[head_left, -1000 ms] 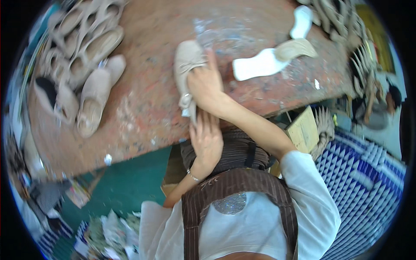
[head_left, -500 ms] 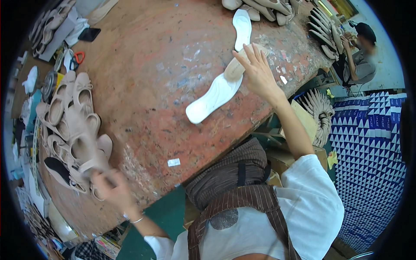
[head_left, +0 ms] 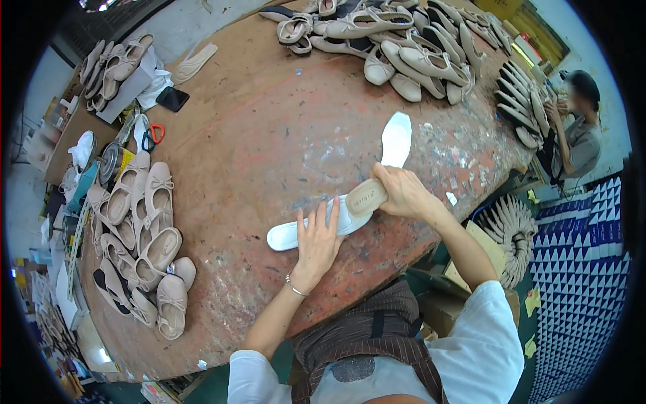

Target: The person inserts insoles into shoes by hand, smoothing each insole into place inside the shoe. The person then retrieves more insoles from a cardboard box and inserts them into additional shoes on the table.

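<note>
Head view: left hand [head_left: 317, 244], spread, rests on a white sole [head_left: 285, 236]; right hand [head_left: 402, 193], nearly closed, pinches the beige pad [head_left: 367, 197] between them, which hard pulling could crease

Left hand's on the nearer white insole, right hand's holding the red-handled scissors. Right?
Not quite: the head view shows the right hand holding the beige insole, not the scissors. The left hand is on the nearer white insole, as you said.
</note>
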Demonstrator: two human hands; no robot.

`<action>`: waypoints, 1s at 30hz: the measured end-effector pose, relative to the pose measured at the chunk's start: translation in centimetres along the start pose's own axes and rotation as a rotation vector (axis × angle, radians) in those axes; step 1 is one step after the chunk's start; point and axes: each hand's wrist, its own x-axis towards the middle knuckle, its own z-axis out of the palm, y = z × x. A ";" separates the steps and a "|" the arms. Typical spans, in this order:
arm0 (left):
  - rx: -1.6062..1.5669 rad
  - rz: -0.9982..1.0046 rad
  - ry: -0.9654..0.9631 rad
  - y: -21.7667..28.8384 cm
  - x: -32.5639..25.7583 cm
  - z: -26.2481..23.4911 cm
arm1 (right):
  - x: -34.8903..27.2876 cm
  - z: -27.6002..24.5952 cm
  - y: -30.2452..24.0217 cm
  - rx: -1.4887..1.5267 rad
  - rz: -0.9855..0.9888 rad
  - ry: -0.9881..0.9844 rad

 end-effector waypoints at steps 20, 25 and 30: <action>-2.533 -0.662 0.121 1.2 -0.5 -5.8 | -4.5 -2.2 -10.3 1.784 0.149 0.491; -2.344 -0.526 0.341 2.8 -3.2 -6.9 | -7.9 0.9 -12.3 1.803 0.731 0.543; -2.126 -0.331 0.604 1.0 -4.4 -10.9 | -11.2 1.1 -8.8 1.877 0.753 0.932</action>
